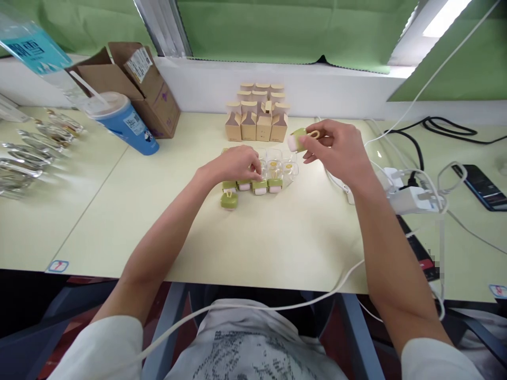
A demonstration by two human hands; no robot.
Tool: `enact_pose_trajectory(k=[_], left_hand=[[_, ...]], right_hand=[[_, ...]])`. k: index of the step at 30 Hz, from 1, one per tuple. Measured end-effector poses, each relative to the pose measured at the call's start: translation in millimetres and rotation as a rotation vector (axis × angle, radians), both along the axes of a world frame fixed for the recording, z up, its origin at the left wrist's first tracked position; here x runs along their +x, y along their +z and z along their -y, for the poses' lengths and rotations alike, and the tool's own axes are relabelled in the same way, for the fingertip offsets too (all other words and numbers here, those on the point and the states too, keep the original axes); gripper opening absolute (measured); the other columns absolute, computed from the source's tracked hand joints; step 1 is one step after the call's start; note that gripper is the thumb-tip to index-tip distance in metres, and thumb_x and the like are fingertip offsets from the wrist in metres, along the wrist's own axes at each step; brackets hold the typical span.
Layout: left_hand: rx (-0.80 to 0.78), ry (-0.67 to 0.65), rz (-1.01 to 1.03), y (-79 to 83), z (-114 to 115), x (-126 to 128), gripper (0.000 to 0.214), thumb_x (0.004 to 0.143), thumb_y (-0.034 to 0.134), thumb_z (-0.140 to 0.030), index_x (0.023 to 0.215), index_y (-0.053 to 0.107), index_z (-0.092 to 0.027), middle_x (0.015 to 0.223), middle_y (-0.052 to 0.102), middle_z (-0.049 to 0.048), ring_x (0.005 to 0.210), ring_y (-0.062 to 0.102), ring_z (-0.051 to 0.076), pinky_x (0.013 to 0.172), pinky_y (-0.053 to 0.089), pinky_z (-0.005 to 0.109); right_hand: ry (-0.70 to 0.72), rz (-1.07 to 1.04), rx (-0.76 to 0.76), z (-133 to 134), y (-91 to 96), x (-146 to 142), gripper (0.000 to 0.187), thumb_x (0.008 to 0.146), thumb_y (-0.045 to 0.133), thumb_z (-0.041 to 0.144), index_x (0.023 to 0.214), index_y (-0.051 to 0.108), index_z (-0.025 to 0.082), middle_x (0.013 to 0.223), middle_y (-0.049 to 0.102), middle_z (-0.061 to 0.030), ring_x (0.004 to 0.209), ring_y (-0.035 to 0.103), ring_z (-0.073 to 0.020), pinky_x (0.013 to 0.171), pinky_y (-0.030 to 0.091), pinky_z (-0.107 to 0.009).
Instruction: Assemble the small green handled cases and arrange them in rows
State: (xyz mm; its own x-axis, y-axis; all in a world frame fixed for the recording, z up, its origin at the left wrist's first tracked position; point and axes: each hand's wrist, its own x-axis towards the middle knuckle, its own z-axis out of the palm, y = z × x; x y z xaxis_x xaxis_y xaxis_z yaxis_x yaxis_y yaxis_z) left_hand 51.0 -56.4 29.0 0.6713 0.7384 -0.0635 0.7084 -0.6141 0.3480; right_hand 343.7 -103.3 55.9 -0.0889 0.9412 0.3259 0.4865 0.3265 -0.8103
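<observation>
My right hand (339,150) is raised over the table, its fingers closed on a small green-and-white case (296,140) with a loop strap. My left hand (237,162) reaches in from the left with curled fingers, over a cluster of similar small cases. What its fingertips hold, if anything, is hidden. Below it, a row of green-and-white cases (260,186) stands close together. Clear plastic shells (274,164) with yellow marks lie just behind them. A single green case (228,200) with a strap sits in front of the row.
Several small open cardboard boxes (256,126) stand against the wall. Left are a brown carton (158,100), a blue cup (132,126), a tilted bottle (37,53) and shiny wrapped packets (31,148). Right are a power strip (414,199), cables and phones (485,184). A white cable (277,307) crosses my lap.
</observation>
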Motion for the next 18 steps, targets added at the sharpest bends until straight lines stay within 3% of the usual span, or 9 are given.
enact_pose_trajectory(k=[5,10,14,18], left_hand=[[-0.071,-0.039,-0.043,0.0,4,5,0.019,0.087,0.088,-0.046,0.091,0.096,-0.03,0.088,0.081,0.005,0.091,0.072,0.027,0.074,0.04,0.036],[-0.192,-0.088,-0.01,6.4,10,3,0.02,0.09,0.083,-0.045,0.091,0.097,-0.031,0.089,0.082,0.0052,0.088,0.071,0.026,0.074,0.044,0.036],[0.026,0.011,0.023,6.0,5,-1,0.023,0.097,0.076,-0.038,0.099,0.096,-0.026,0.102,0.085,0.008,0.098,0.072,0.027,0.079,0.045,0.038],[0.178,0.097,-0.089,-4.8,-1,2,0.019,0.097,0.08,-0.033,0.103,0.095,-0.023,0.103,0.08,0.0131,0.115,0.072,0.036,0.081,0.046,0.042]], right_hand=[[-0.048,0.032,0.036,-5,-12.8,-12,0.037,0.09,0.099,0.053,0.105,0.082,0.024,0.09,0.08,-0.0043,0.083,0.084,-0.0272,0.084,0.071,-0.045],[0.003,0.119,0.028,-2,-15.8,-25,0.034,0.094,0.093,0.052,0.108,0.083,0.024,0.093,0.082,-0.0054,0.086,0.08,-0.0268,0.094,0.071,-0.049],[0.008,0.072,0.037,-7,-22.9,-27,0.041,0.09,0.097,0.055,0.111,0.082,0.023,0.103,0.082,-0.0067,0.085,0.079,-0.0245,0.093,0.071,-0.049],[0.103,-0.267,-0.153,-12,-25.8,-28,0.054,0.089,0.096,0.074,0.109,0.078,0.027,0.103,0.083,-0.005,0.086,0.08,-0.0227,0.08,0.073,-0.041]])
